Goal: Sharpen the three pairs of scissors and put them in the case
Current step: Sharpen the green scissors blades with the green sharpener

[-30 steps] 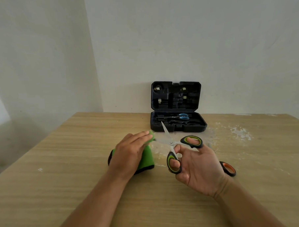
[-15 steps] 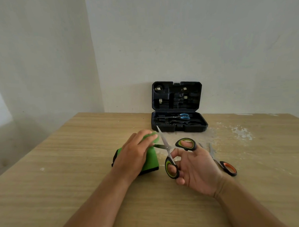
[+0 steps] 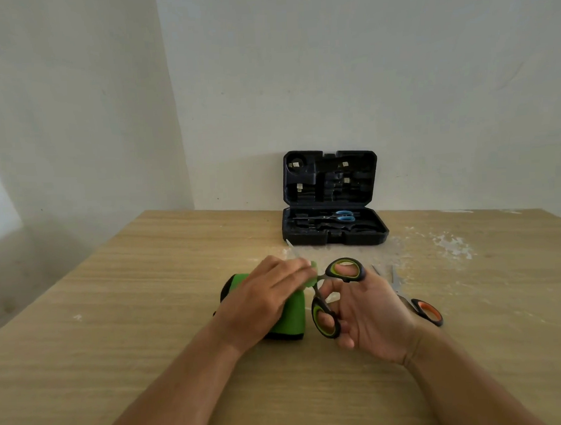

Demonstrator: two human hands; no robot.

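Left hand [image 3: 270, 296] flat on green sharpener [image 3: 288, 318], fingers straight. Right hand [image 3: 370, 314] grips green scissors [image 3: 327, 293], fingers in loops; blade seems inside sharpener. Orange scissors [image 3: 421, 309] beside. Blue scissors [image 3: 337, 217] in case [image 3: 335, 235].

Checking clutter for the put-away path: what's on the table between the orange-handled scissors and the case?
Head view: nothing stands between the orange-handled scissors and the case. That stretch of table is bare wood with whitish scuffed patches only.
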